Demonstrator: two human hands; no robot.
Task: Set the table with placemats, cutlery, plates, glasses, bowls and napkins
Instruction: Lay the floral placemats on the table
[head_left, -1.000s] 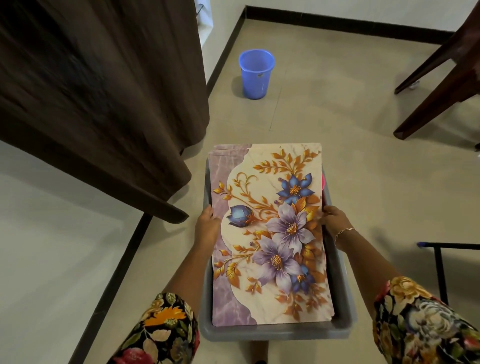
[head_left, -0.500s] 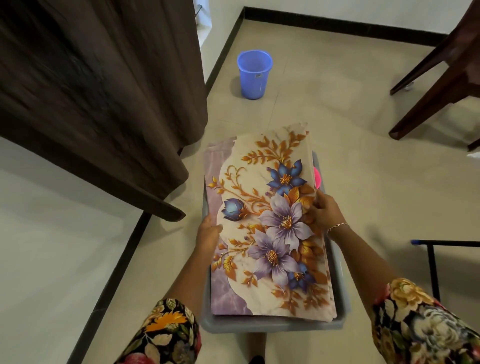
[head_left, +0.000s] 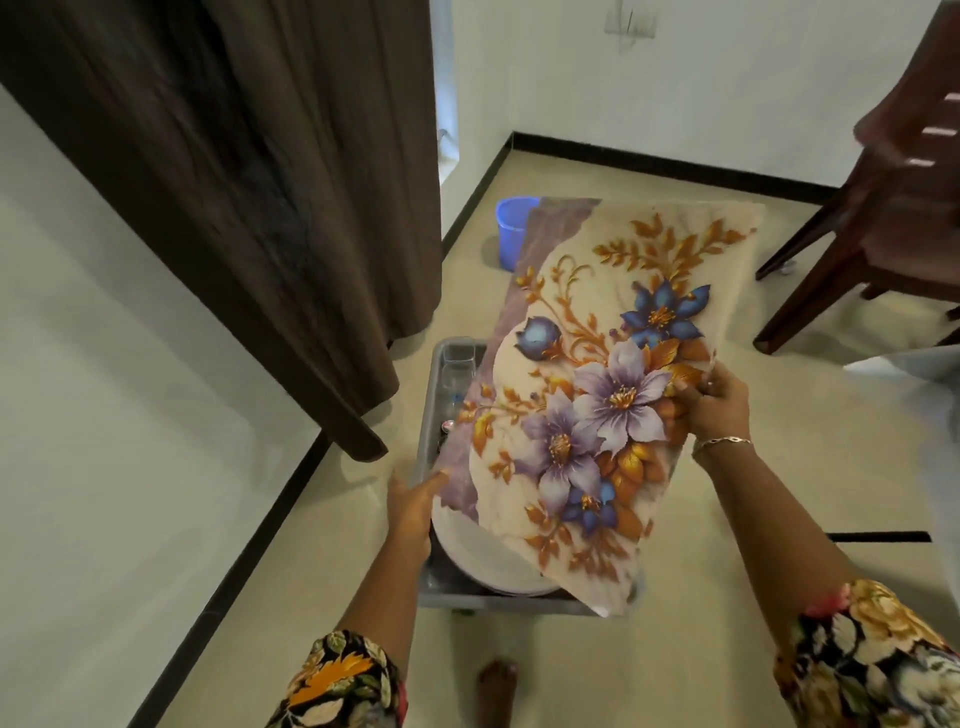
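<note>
Right hand (head_left: 719, 410) pinches flower-printed cream placemat (head_left: 587, 415), 3 o'clock edge; left hand (head_left: 413, 501) straight-fingered at 8 o'clock; I'd lift level, clear of grey plastic tub (head_left: 434, 395).

Floral placemats (head_left: 597, 405) are no longer flat on the grey tub (head_left: 427, 415). I see them raised and tilted, far end high, now covering part of the blue bucket (head_left: 511, 228). My right hand (head_left: 719, 410) has shifted from the side of the stack to pinch its right edge. My left hand (head_left: 415, 501) has dropped back to the near left corner, fingers straight against it. Tub contents uncovered: a white plate (head_left: 483, 561) at the near end, clear glasses (head_left: 460, 364) at the far end. View has tipped up; more of the wooden chair (head_left: 893, 208) shows.
</note>
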